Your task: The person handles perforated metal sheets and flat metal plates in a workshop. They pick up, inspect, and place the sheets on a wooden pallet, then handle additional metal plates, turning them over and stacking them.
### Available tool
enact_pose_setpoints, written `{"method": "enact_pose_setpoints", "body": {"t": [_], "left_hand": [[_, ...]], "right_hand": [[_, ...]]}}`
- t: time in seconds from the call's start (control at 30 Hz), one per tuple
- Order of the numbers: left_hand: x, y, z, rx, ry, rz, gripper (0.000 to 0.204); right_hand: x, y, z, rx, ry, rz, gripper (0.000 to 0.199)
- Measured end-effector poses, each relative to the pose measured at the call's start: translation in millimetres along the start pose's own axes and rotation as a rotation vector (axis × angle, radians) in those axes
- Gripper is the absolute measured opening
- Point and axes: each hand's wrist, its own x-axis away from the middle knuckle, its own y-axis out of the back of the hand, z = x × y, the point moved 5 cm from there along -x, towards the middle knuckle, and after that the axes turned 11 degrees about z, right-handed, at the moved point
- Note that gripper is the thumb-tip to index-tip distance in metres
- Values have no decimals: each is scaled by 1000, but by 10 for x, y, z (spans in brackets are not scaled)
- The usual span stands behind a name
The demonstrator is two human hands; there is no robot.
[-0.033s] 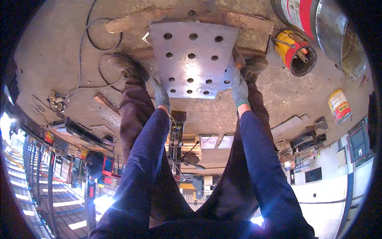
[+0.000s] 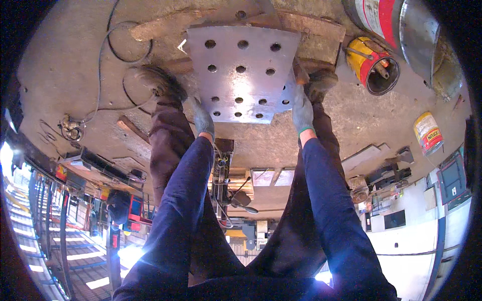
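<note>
A grey steel plate [image 2: 226,55] with rows of round holes lies between my feet, its surface shining in the middle. My left hand [image 2: 202,119], in a grey work glove, grips its left edge at the near corner. On the opposite side my right hand [image 2: 303,113], gloved alike with a green cuff, grips the right edge. Most of the fingers on both hands are hidden along the edges. Part of another holed plate [image 2: 286,95] shows under the right side. Beyond the far edge, a further holed piece [image 2: 256,18] sticks out.
Rusty flat steel pieces [image 2: 170,25] lie beyond the plate. A yellow and red bucket [image 2: 362,62] on its side holds tools, near a large drum [image 2: 376,20]. At right stands a paint can [image 2: 428,133]. A hose [image 2: 103,70] loops on the left floor beside a steel bar [image 2: 132,128].
</note>
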Motion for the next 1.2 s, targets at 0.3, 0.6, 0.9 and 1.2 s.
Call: {"method": "enact_pose_setpoints", "body": {"t": [0.3,0.6,0.9,1.2], "left_hand": [[278,-274,207,-239,206,43,107],[627,-680,-224,208,221,65,111],[34,-434,262,506,502,-36,101],[-193,-575,-703,189,-15,32,79]], "right_hand": [[40,-68,130,92,-137,78,81],[103,34,94,-530,-307,-135,100],[144,-303,-131,-1348,-538,129,62],[63,-377,-291,-1135,-532,1,58]]}}
